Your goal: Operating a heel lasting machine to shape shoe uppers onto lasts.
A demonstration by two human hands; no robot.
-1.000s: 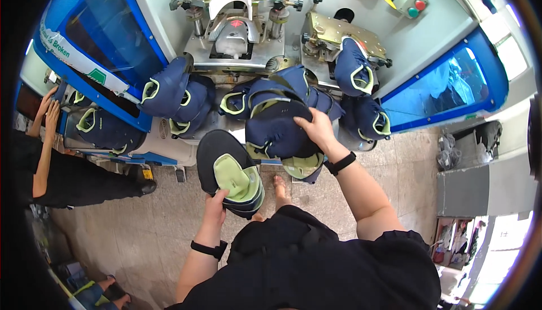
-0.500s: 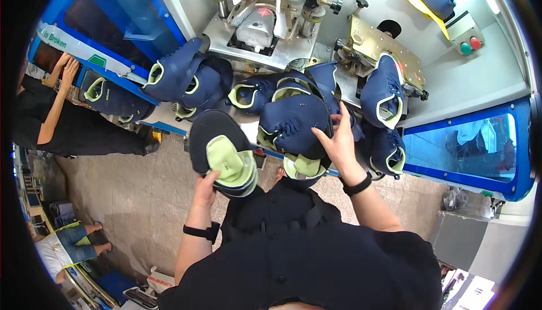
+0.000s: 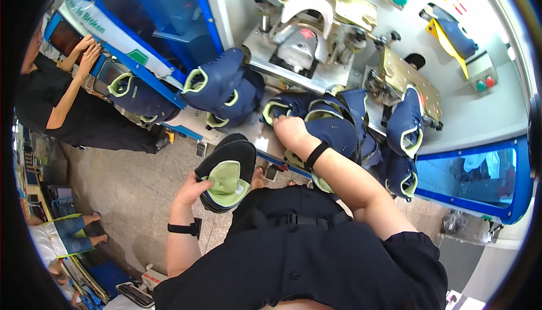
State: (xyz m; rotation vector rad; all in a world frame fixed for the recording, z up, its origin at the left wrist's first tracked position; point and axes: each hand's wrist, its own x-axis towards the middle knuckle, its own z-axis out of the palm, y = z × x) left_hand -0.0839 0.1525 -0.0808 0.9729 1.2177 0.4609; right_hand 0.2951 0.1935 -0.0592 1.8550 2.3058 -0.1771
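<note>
My left hand (image 3: 191, 190) grips a small stack of dark shoe uppers (image 3: 240, 153) with lime-green lining, held out over the floor in front of me. The thumb presses on the green lining; the other fingers are mostly hidden underneath. My right hand (image 3: 293, 134) reaches across to a navy shoe upper (image 3: 293, 102) at the front of the machine. Its fingers are pinched at that upper's green-lined collar, and the fingertips are partly hidden. Just right of this hand lies a pile of navy uppers (image 3: 333, 132), partly covered by my forearm.
Behind the shelf stands a machine with a metal mould (image 3: 296, 47) under a white arch. More navy uppers lie left (image 3: 212, 75) and right (image 3: 404, 121). Blue-framed windows (image 3: 164, 22) flank the machine. A control box (image 3: 481, 74) is at the right. Another person (image 3: 73, 101) stands at left.
My right hand has left the pile of navy uppers and moved left to the single upper's collar. My left hand and its stack have tilted and shifted slightly. The view has shifted too.
</note>
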